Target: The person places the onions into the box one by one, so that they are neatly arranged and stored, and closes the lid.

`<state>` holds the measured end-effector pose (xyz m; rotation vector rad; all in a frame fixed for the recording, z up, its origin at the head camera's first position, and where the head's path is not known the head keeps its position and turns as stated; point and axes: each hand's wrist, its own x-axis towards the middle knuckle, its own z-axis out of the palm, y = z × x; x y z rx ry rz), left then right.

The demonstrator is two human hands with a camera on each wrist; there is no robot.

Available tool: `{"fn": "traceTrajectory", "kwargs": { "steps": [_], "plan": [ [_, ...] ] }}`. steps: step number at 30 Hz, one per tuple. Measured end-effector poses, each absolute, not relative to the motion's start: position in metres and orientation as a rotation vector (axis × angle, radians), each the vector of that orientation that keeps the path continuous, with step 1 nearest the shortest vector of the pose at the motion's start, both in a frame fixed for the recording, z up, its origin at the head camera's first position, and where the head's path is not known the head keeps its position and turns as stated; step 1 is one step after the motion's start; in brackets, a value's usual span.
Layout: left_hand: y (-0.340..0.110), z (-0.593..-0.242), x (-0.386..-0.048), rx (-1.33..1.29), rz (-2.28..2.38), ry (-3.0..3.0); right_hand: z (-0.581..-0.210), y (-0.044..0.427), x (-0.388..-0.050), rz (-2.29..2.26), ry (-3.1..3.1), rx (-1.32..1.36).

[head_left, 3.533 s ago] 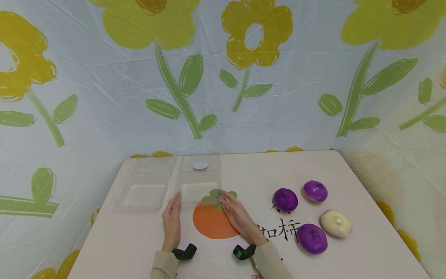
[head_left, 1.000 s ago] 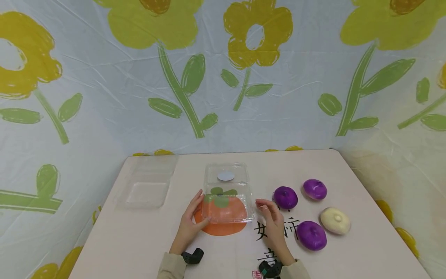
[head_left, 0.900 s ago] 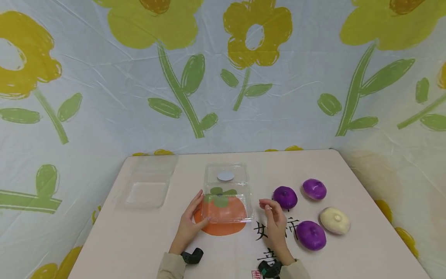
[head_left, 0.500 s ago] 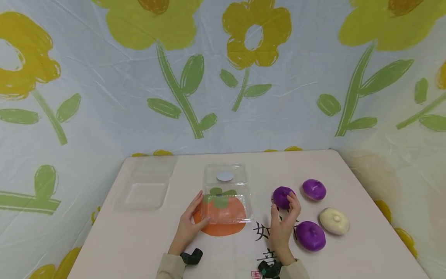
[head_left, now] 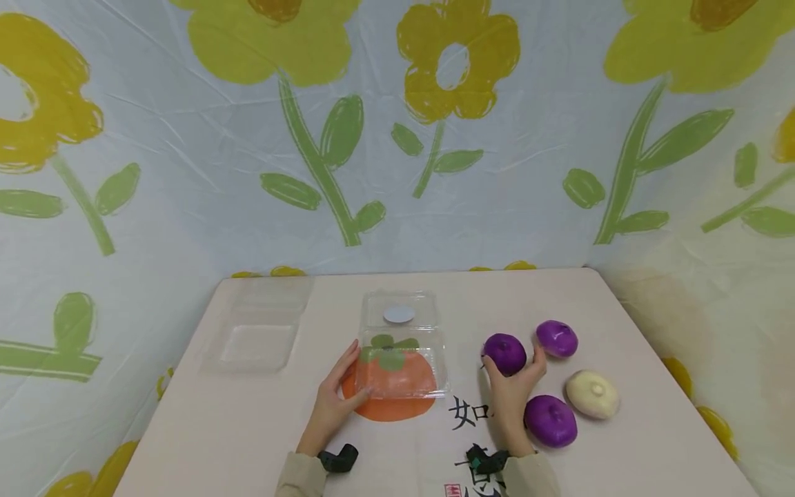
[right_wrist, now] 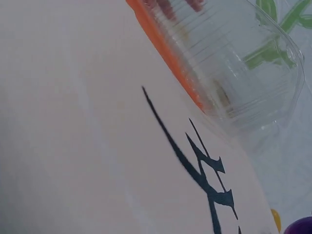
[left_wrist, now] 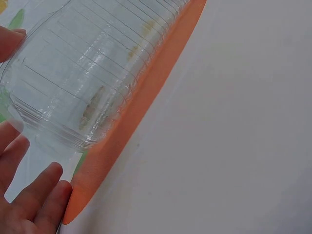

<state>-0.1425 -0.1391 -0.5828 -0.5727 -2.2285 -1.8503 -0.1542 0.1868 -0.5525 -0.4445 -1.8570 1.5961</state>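
A clear plastic clamshell box (head_left: 400,369) lies with its lid (head_left: 422,312) folded back; the lid bears a white oval label. My left hand (head_left: 331,407) holds its near left corner, thumb at the front and fingers along the side. In the left wrist view, thumb and fingertips touch the box (left_wrist: 87,73). My right hand (head_left: 514,393) has its thumb and fingers spread around the near side of a purple onion (head_left: 505,353); a gap shows at the finger side. The right wrist view shows the box (right_wrist: 234,63) and a purple edge, but not the right hand.
A second clear clamshell box (head_left: 257,345) lies open at the left. Right of my right hand are two more purple onions, one far (head_left: 557,338) and one near (head_left: 551,421), plus a cream-coloured onion (head_left: 592,395). The tablecloth (head_left: 248,428) carries an orange persimmon print and black characters.
Both hands brought the box right and nearer from beside the second box. My right hand then left it and moved right to the purple onion. My left hand stays at the box.
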Motion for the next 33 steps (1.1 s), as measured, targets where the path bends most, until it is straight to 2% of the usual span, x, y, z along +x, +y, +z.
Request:
{"fn": "traceTrajectory", "kwargs": {
  "steps": [11, 22, 28, 33],
  "plan": [
    [-0.135, -0.579, -0.138, -0.503, -1.822, -2.256, -0.557, 0.188, -0.162, 1.645, -1.935, -0.609],
    [-0.133, -0.544, -0.128, -0.570, -1.780, -2.240, -0.552, 0.188, -0.164, 1.663, -1.982, -0.621],
    [-0.133, -0.546, -0.128, -0.524, -1.819, -2.274, -0.542, 0.185, -0.164, 1.698, -1.976, -0.594],
    [-0.135, -0.563, -0.134, -0.500, -1.815, -2.287, -0.530, 0.181, -0.166, 1.726, -1.974, -0.577]
  ]
}}
